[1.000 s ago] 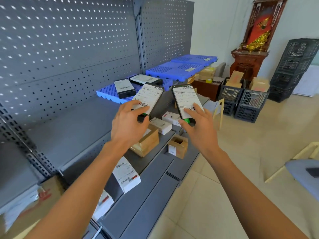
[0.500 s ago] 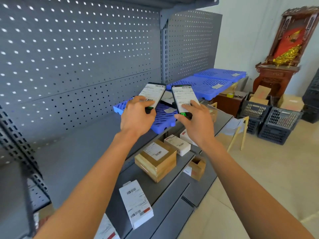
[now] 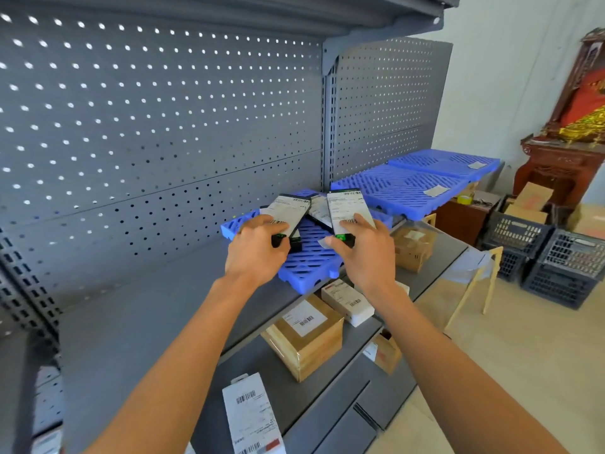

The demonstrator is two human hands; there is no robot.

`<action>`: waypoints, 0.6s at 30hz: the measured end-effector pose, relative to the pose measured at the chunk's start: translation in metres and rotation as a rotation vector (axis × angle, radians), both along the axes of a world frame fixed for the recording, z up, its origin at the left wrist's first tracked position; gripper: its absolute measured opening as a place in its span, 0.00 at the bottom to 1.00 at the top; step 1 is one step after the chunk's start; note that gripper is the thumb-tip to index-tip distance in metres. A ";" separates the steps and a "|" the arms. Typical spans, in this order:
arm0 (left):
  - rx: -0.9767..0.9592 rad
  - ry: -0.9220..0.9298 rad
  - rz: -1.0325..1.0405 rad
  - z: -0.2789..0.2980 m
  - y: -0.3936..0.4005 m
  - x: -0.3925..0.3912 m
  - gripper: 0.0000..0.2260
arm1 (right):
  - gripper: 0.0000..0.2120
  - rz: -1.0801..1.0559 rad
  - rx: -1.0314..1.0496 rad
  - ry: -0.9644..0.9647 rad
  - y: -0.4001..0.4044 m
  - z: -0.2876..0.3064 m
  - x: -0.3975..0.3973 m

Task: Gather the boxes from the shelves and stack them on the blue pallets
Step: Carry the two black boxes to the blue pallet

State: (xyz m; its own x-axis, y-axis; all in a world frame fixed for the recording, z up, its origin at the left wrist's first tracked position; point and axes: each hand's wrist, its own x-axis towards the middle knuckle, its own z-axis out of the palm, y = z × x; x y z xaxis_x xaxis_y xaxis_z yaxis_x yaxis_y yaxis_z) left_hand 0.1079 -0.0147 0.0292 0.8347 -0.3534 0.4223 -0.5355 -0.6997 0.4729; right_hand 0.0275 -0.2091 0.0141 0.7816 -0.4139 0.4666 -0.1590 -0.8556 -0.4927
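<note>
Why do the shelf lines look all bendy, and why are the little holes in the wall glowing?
In the head view the wide lens bends straight edges, so the grey shelf curves near the picture's sides. The pegboard holes glow because light shines through from behind. The labels on the boxes in the left hand and right hand are too blurry to read.

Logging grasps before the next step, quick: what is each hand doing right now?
Left hand: grips a flat black box with a white label over the blue pallet.
Right hand: grips a second labelled black box.
</note>
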 end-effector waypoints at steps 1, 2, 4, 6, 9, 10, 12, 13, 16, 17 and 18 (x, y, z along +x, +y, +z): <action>-0.004 0.007 -0.004 -0.003 -0.001 0.001 0.17 | 0.26 -0.001 -0.012 0.002 -0.001 -0.002 0.004; -0.016 0.009 -0.007 -0.006 -0.003 0.002 0.17 | 0.26 -0.002 -0.024 0.008 -0.002 -0.002 0.007; -0.028 -0.006 -0.009 -0.010 -0.005 0.004 0.17 | 0.26 0.004 -0.039 0.025 -0.004 0.000 0.014; -0.008 -0.035 0.010 -0.009 -0.006 0.006 0.17 | 0.27 0.028 -0.032 0.053 -0.005 0.003 0.021; 0.064 -0.077 0.046 -0.008 -0.009 0.008 0.19 | 0.26 0.101 -0.013 0.059 -0.007 0.002 0.029; 0.085 -0.088 0.058 -0.008 -0.010 0.007 0.19 | 0.26 0.125 0.002 0.051 -0.007 0.001 0.030; 0.107 -0.114 0.086 -0.009 -0.012 0.004 0.20 | 0.25 0.166 0.040 0.016 -0.009 -0.004 0.029; 0.112 -0.128 0.099 -0.009 -0.012 0.002 0.19 | 0.24 0.186 0.059 -0.009 -0.009 -0.007 0.027; 0.121 -0.161 0.138 -0.010 -0.013 -0.004 0.19 | 0.22 0.249 0.119 -0.089 -0.011 -0.013 0.020; 0.126 -0.169 0.148 -0.010 -0.013 -0.007 0.19 | 0.22 0.267 0.137 -0.109 -0.012 -0.014 0.018; 0.130 -0.175 0.157 -0.010 -0.013 -0.010 0.19 | 0.21 0.284 0.153 -0.122 -0.014 -0.014 0.015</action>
State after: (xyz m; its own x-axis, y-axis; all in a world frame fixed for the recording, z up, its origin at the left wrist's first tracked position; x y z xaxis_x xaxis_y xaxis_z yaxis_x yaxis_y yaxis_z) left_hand 0.0984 -0.0277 0.0196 0.8021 -0.2857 0.5244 -0.4809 -0.8297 0.2836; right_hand 0.0426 -0.2228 -0.0001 0.8179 -0.2601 0.5132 0.1434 -0.7717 -0.6196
